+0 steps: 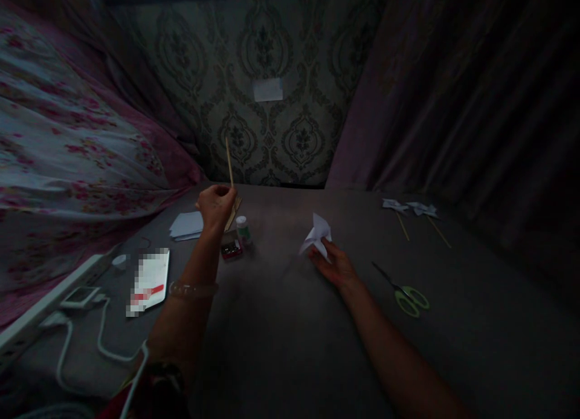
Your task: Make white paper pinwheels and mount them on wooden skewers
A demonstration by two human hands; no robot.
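Note:
Pinched in my left hand [216, 207] is a thin wooden stick [229, 162], held nearly upright above the back left of the table. More flat sticks [233, 216] lie behind that hand, partly covered by it. My right hand [334, 263] holds a folded white paper pinwheel [318, 231] by its lower edge, near the table's middle. Between the hands stand a small bottle with a white cap [243, 230] and a red box of small shiny pieces [231, 250]. A stack of white paper [186, 226] lies left of my left wrist.
Two pinwheels on sticks, one [395, 206] beside the other [423, 210], lie at the back right. Green-handled scissors [408, 298] rest right of my right forearm. At left are a phone [150, 281], a power strip [52, 301] and white cables [105, 328].

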